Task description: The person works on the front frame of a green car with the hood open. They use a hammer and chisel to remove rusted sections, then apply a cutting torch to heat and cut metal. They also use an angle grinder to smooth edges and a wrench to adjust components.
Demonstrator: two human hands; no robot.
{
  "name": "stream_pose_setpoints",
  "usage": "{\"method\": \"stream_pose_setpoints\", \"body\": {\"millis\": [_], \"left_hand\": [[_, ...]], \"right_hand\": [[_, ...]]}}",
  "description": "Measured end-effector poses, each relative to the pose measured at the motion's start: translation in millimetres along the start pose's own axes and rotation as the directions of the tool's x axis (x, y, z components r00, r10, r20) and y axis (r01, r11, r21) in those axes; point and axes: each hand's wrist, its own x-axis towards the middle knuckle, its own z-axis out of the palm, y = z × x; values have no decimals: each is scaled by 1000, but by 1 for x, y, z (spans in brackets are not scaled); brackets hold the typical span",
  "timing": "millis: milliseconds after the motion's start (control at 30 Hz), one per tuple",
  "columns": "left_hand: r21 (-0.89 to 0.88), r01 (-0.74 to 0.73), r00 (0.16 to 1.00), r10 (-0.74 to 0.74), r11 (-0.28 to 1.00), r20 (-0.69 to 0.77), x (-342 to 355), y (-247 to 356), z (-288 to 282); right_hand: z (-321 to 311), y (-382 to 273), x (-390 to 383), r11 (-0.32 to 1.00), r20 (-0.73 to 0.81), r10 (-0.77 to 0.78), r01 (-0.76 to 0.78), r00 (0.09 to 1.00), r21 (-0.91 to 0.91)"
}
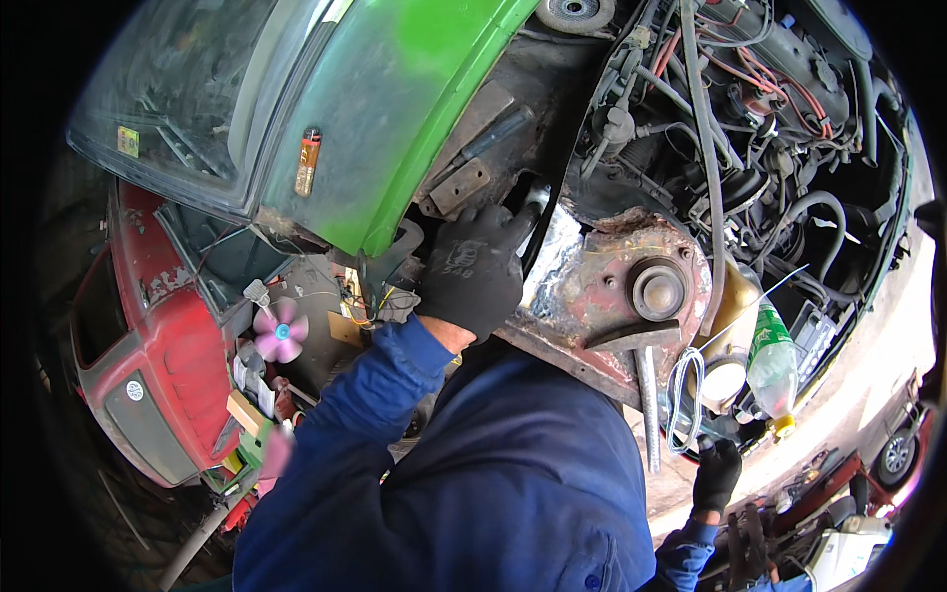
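Observation:
My left hand [473, 259], in a black glove, reaches into the dark gap beside the green body panel [385, 148], one finger stretched forward and the others partly hidden. It is beside a rusty, pale-red metal mount [612, 281] with a patchy silvery area [552, 257] and a round fitting [656, 291]. Above the hand lie a screwdriver [503, 133] and a drilled plate [462, 187]. My gloved right hand [717, 479] is low at the right, fingers curled, just below a coil of pale wire [684, 400]; what it holds, if anything, I cannot make out.
The engine [750, 109] with hoses fills the upper right. A plastic bottle [774, 360] and yellowish container [728, 321] stand at the right. A lighter [308, 158] lies on the green panel. A red vehicle body [182, 375] and pink fan [279, 331] are at left, another vehicle's wheel [898, 454] far right.

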Motion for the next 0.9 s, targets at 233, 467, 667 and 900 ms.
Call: {"method": "stream_pose_setpoints", "body": {"millis": [233,467,667,900], "left_hand": [[-49,-33,998,31,998,-46,-3,-5,3],[-154,-7,970,-31,988,-243,-8,-5,6],[-292,-103,916,-24,951,-399,-13,-12,11],[-378,-364,790,67,851,-609,-21,-21,14]], "right_hand": [[1,-2,0,1000,-36,-30,30,999,6],[1,-2,-1,1000,-29,-17,16,999,-16],[7,1,-2,1000,-80,-4,4,997,4],[14,6,-4,997,-130,-29,38,991,66]]}}
